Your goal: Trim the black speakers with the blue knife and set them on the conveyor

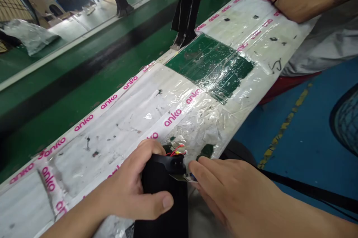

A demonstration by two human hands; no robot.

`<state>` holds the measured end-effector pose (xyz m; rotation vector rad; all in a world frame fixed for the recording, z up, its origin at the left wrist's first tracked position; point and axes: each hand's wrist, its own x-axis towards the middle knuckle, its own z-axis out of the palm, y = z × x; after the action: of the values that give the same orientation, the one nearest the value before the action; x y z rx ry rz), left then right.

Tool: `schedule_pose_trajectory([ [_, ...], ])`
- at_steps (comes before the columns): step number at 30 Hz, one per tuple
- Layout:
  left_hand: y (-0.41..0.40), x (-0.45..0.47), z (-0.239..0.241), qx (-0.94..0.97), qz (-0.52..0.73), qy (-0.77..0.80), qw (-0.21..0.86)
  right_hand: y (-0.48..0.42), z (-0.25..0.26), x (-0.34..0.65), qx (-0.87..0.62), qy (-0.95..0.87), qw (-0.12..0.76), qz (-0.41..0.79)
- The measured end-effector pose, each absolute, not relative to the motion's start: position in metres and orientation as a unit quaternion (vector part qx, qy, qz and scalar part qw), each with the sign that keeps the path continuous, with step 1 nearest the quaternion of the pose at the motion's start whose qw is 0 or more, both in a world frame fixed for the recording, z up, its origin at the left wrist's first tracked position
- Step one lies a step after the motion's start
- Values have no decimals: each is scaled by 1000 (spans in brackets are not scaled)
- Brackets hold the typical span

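A black box-shaped item (pixel 165 200), with thin red and yellow wires (pixel 179 151) at its far end, lies at the table's near edge. My left hand (pixel 137 182) is wrapped around its left side, the thumb resting across its top. At its right far corner, my right hand (pixel 223 189) pinches a small flat piece (pixel 190 178) that looks metallic with some blue. A thin pale strip (pixel 179 177) sticks out beside that piece along the box's edge. The fingertips of my right hand are partly hidden, so the piece's kind cannot be made out.
The long work surface (pixel 112 133) is covered with white sheets, clear film and pink "anko" tape. A green patch (pixel 207 66) shows in its middle. Another person's arm (pixel 302 3) rests at the far end. A black post (pixel 190 6) stands behind; a fan-like guard (pixel 345 118) is at right.
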<state>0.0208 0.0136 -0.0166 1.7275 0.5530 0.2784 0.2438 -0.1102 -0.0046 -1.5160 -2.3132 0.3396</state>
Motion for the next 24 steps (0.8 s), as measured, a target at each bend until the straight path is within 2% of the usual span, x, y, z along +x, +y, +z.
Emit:
schedule_pose_trajectory([
  [3, 13, 22, -14, 747, 113, 246, 608, -112, -3, 241, -549, -798, 211, 129],
  [5, 8, 22, -8, 760, 106, 289, 573, -115, 0, 238, -575, -752, 263, 185],
  [9, -2, 22, 16, 781, 70, 423, 453, -121, 5, 230, -613, -559, 329, 451],
  [12, -1, 20, 30, 764, 32, 415, 492, -120, 1, 226, -600, -360, 352, 621],
  [15, 4, 18, 31, 752, 3, 405, 520, -120, -6, 230, -625, -253, 375, 636],
  [24, 11, 14, 18, 713, 13, 393, 580, -115, -3, 240, -666, -198, 361, 622],
])
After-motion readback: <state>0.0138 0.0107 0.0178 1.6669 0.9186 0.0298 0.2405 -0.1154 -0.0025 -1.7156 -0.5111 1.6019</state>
